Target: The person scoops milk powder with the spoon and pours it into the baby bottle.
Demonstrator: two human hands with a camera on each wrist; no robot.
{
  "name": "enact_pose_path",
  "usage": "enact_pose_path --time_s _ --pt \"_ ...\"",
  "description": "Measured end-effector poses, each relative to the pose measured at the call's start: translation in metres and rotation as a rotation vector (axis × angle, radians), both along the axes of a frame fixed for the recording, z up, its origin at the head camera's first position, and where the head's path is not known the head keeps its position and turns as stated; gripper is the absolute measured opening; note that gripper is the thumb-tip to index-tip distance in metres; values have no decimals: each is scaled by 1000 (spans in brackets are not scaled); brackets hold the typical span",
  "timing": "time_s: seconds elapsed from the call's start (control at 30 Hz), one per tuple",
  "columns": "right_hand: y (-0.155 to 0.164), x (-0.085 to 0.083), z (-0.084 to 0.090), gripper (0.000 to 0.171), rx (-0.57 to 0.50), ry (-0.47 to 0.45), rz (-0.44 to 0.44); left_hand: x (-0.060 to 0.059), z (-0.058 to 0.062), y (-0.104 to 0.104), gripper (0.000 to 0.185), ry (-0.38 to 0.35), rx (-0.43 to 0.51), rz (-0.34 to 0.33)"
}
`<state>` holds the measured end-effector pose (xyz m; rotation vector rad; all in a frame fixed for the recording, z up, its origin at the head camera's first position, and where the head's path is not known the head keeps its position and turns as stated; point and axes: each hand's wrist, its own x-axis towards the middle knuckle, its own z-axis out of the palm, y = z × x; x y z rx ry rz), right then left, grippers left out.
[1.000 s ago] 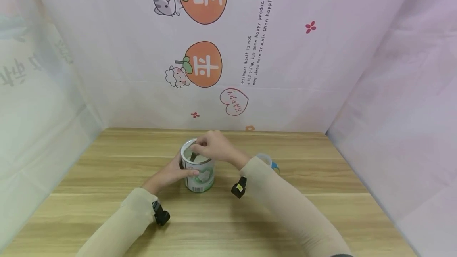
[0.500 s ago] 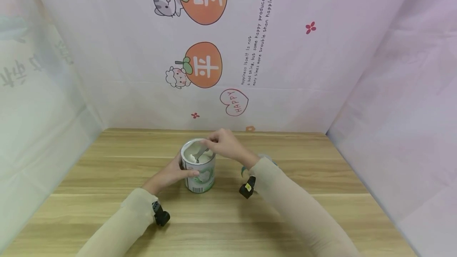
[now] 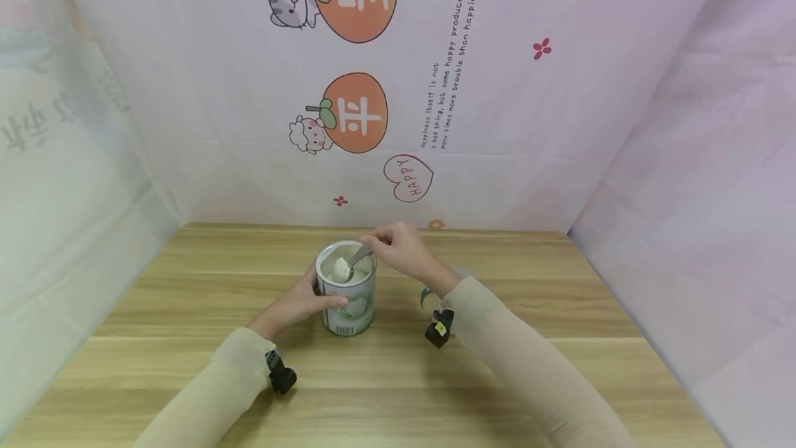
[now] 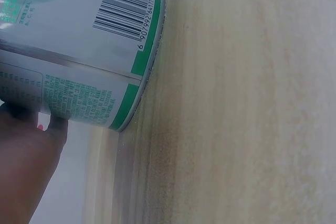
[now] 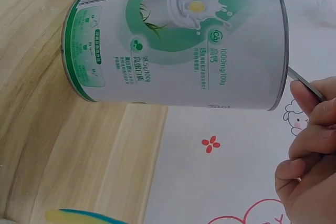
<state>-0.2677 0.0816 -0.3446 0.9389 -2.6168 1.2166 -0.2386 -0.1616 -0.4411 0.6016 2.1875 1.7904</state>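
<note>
An upright milk powder can, white and green with its top off, stands on the wooden table. My left hand grips its side from the left, thumb across the front. In the left wrist view that hand shows beside the printed label. My right hand pinches the handle of a metal spoon at the can's right rim. Heaped pale powder sits on the spoon's bowl, within the can's mouth. In the right wrist view, the right hand's fingers curl round the spoon handle.
Behind my right forearm is a cup, mostly hidden; its teal and yellow handle shows beside the wrist camera. Printed white cloth hangs at the table's back edge and both sides.
My right hand has drawn back up and to the right from inside the can, bringing the spoon's heaped powder into sight. The left hand and the can have stayed put.
</note>
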Motion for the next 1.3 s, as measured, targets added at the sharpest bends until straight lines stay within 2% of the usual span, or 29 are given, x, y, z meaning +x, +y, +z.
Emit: enact_pose_path --time_s 0.43,0.57,0.77,1.1,1.3 --pt "4 3 -1 31 -76 50 -22 2 1 0 103 -7 -16 12" --pt "5 3 -3 35 -51 65 -23 2 1 0 102 -11 -13 12" --pt "7 2 -4 28 -65 61 -29 2 1 -1 100 -1 -7 6" --pt "9 3 -2 35 -51 92 -22 3 3 0 101 4 -9 6" --pt "9 4 -2 28 -72 101 -23 4 2 0 102 -1 -14 9"
